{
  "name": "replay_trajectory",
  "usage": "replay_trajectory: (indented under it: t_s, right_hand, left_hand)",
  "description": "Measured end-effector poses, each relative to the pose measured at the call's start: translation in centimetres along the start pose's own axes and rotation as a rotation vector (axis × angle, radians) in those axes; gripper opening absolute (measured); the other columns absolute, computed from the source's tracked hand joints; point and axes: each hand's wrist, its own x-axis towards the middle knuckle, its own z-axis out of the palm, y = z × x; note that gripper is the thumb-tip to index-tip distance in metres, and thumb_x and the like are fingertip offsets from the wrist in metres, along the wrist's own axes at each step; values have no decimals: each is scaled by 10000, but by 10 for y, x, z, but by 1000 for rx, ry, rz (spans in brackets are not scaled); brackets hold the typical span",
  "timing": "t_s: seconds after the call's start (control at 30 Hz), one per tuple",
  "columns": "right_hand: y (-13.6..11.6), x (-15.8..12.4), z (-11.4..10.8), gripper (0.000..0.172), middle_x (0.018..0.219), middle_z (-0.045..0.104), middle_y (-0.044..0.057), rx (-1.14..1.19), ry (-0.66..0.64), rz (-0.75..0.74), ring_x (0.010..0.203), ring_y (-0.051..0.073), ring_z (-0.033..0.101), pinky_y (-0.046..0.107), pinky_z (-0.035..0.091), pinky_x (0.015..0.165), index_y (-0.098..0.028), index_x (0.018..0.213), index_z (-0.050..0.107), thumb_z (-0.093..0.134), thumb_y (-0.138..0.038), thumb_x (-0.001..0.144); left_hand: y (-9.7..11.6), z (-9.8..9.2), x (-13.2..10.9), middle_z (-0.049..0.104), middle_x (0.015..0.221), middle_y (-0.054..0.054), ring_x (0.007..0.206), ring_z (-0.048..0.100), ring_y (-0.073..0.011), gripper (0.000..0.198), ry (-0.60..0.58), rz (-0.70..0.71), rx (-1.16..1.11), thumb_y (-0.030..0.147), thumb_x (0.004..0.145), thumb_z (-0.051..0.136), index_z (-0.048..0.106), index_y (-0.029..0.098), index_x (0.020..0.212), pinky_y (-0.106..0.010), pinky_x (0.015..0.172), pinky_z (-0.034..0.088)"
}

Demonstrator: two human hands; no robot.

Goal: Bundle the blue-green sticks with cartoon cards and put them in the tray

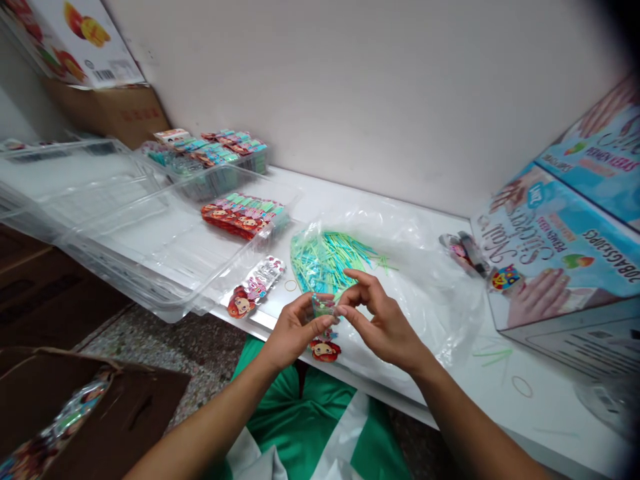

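Fig., head view. Centre-low: L hand [299, 331] and R hand [384, 321] brought together, fingertips of both pinched on the top of a packet [325, 349]. It is held just off the near edge of the table [465, 393], above the lap. Its printed red-haired cartoon head hangs below the fingers, so we judge the grip is kept high to leave that end free. Directly behind, centre: clear bag [430, 273] of green sticks [325, 257], mouth toward the hands, prob. so the sticks stay in reach. Left of the hands a 2nd packet [255, 287] lies flat, w/ a rubber band [291, 285] just beside it. Mid-left: clear tray [125, 220] holding a stack [245, 215] of like packets at its right end; a further stack [220, 148] sits upper left, near the wall. Right edge: box [550, 260], print upside-down to us, reading "Nail Stickers" and "20BAGS×25PCS"; smaller lines not legible. Top-left: fruit box [75, 40] w/ barcode, text too small to read. Bottom-left: carton [130, 407] w/ more packets inside.
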Motion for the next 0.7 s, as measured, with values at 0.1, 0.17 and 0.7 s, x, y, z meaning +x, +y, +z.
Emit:
replay_trajectory:
  t_s: [0.1,0.17,0.7]
  right_hand:
    - [-2,1,-2,456,800,585,-3,31,74,-26,774,148,587,341,467,786,-259,1280,331,524,-231,867]
    - [-3,2,-4,445,793,579,-5,48,127,-25,773,146,579,343,461,794,-267,1264,355,540,-235,861]
    - [9,20,-28,299,802,541,8,87,296,112,735,138,553,292,481,679,-230,1111,534,588,-311,829]
  left_hand:
    - [5,-2,0,668,1010,-92,926,624,-220,518,-39,7,-46,249,671,753,544,178,1141,-348,814,485]
    - [7,-3,0,655,1052,-93,972,610,-225,531,-49,26,-57,222,650,768,544,185,1131,-360,855,473]
    - [116,-68,27,625,817,-40,702,582,-154,375,281,373,564,306,743,661,576,164,1079,-268,648,477]
